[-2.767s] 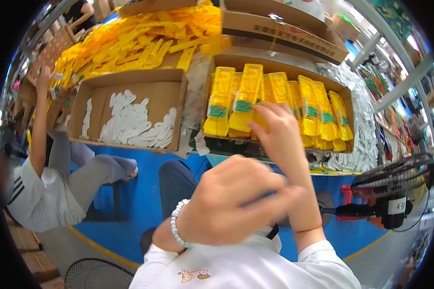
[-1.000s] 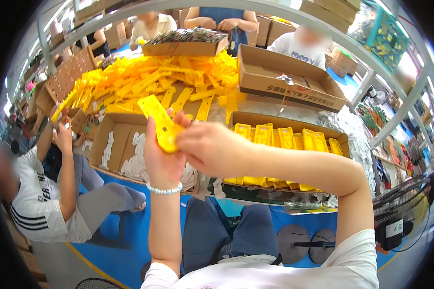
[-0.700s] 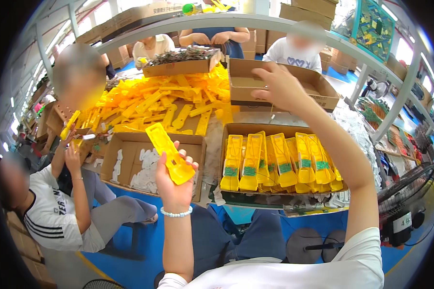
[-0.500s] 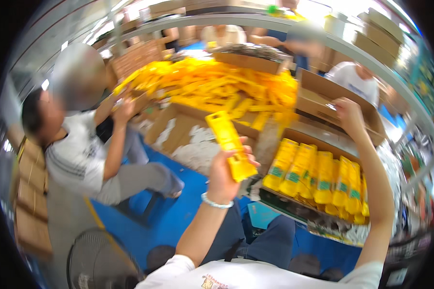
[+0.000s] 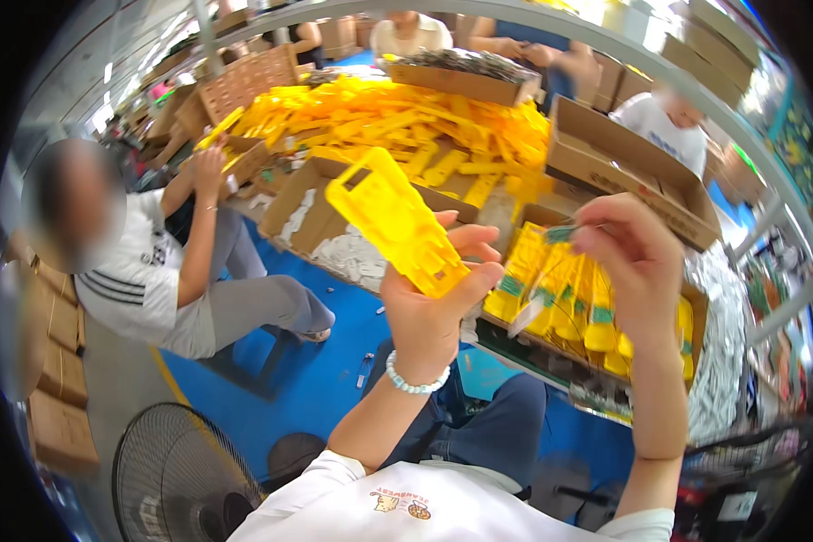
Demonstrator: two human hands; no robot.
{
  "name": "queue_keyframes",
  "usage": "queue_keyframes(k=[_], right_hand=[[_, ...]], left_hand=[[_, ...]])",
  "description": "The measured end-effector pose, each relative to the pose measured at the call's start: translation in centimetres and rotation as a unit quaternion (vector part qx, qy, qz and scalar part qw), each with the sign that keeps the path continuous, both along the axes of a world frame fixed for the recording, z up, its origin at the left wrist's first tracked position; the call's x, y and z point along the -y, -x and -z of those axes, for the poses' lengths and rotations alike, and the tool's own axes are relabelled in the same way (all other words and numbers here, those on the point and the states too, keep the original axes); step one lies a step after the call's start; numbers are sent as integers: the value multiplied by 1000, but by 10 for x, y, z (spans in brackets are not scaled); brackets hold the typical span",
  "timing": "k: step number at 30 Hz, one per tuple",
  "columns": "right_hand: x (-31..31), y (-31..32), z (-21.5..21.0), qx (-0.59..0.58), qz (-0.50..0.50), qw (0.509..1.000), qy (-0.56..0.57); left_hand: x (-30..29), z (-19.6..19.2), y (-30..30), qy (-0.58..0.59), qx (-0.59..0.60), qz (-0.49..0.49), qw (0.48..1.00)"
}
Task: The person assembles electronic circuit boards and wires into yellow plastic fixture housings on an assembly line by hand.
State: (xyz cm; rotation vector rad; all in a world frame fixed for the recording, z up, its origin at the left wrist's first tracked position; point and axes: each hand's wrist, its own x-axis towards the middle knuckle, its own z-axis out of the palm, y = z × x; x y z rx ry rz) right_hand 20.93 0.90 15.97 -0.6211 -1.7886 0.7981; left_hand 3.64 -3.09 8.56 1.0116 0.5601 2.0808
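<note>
My left hand (image 5: 429,321) grips the lower end of a long yellow plastic casing (image 5: 390,217), tilted with its hollow, ribbed side showing. To the right, the fingers of my right hand (image 5: 637,271) pinch a small green circuit board (image 5: 560,234). Thin wires and a white flat piece (image 5: 527,316) seem to dangle from it. Below that hand, an open carton holds a row of yellow casings with green parts (image 5: 567,307); the hand and wires partly cover them. The board and the casing are apart.
A large heap of yellow casings (image 5: 370,122) lies across the table behind a cardboard tray of white pieces (image 5: 357,262). An empty-looking carton (image 5: 623,172) stands at the far right. A co-worker (image 5: 144,271) sits at left; a fan (image 5: 176,479) stands below.
My right hand has come from the far carton toward me and now holds the circuit board with wires. The casing in my left hand has been raised closer and turned.
</note>
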Motion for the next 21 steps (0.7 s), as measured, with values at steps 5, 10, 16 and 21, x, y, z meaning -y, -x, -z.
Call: queue_keyframes(k=[5, 10, 16, 21], right_hand=[[20, 7, 47, -90, -71, 989, 92], [27, 10, 80, -174, -80, 967, 171], [29, 17, 97, -232, -40, 938, 254], [34, 13, 98, -176, -56, 959, 214]], left_hand=[[9, 15, -9, 14, -36, 11, 999], [14, 35, -17, 6, -47, -28, 998], [9, 39, -21, 27, -128, -109, 985], [-4, 44, -4, 78, -11, 105, 991]])
